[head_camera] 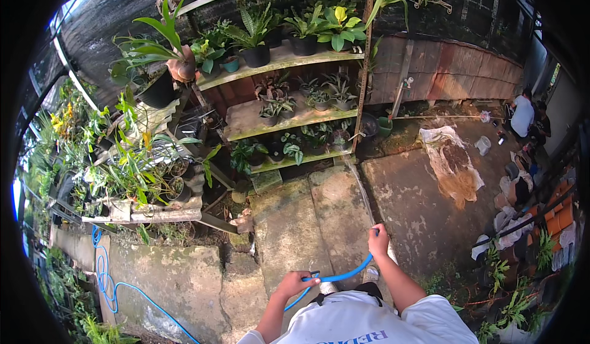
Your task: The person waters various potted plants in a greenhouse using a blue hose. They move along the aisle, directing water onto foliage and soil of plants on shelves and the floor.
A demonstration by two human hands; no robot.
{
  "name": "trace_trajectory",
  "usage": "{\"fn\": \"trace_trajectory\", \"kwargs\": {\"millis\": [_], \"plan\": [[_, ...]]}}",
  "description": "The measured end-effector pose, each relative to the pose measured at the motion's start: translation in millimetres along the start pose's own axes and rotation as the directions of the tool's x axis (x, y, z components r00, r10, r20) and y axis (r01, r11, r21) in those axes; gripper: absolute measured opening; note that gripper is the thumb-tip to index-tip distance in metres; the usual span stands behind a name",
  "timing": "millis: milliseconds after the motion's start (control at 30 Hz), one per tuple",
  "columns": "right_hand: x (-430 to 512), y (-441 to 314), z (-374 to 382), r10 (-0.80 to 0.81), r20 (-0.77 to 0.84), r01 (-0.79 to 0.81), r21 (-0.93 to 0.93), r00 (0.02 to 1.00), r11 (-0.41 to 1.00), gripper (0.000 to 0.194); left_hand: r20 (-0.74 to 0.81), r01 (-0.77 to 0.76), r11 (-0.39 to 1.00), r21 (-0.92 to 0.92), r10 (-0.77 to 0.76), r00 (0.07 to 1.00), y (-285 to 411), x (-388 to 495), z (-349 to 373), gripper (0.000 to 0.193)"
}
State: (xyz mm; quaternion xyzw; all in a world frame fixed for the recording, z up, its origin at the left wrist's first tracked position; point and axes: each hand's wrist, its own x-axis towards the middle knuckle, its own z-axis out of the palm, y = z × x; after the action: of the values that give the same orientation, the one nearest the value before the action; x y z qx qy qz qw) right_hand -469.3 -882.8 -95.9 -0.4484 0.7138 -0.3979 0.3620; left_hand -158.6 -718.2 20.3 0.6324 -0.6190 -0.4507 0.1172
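Observation:
My right hand grips the end of a blue garden hose, fingers wrapped round the nozzle end. From it a stream of water runs up and away toward the lowest shelf of the plant rack, near its right post. Lower and to the left, my left hand is closed around the same hose, which bows between both hands. A thin dark piece, not clear enough to name, sticks out by the left hand. Potted plants with dark green leaves stand on the lowest shelf.
Concrete slabs form the floor. On the left is a low bench with potted plants; coiled hose lies below it. A white sack with brown fibre lies to the right. People crouch at far right, near roof tiles.

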Motion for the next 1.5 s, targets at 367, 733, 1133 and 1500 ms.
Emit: {"fn": "trace_trajectory", "kwargs": {"millis": [367,733,1133,1500], "plan": [[6.5,25.2,0.5,-0.193,-0.063,0.192,-0.026,0.979,0.981,0.008,-0.015,0.003,0.999,-0.035,-0.004,1.000,11.5,-3.9,4.7,0.052],[6.6,11.0,-8.2,-0.003,0.019,0.003,0.007,1.000,1.000,0.016,-0.015,0.017,0.999,-0.046,-0.018,1.000,17.2,-5.4,8.3,0.054],[6.9,15.5,-15.1,-0.018,0.000,0.018,0.025,1.000,1.000,0.016,-0.006,0.014,1.000,-0.022,-0.014,1.000,21.1,-3.4,13.2,0.054],[8.4,15.7,-17.7,-0.041,0.018,0.040,0.040,0.999,0.998,0.017,-0.012,0.000,0.999,-0.032,0.000,1.000,23.9,-4.7,15.0,0.055]]}}
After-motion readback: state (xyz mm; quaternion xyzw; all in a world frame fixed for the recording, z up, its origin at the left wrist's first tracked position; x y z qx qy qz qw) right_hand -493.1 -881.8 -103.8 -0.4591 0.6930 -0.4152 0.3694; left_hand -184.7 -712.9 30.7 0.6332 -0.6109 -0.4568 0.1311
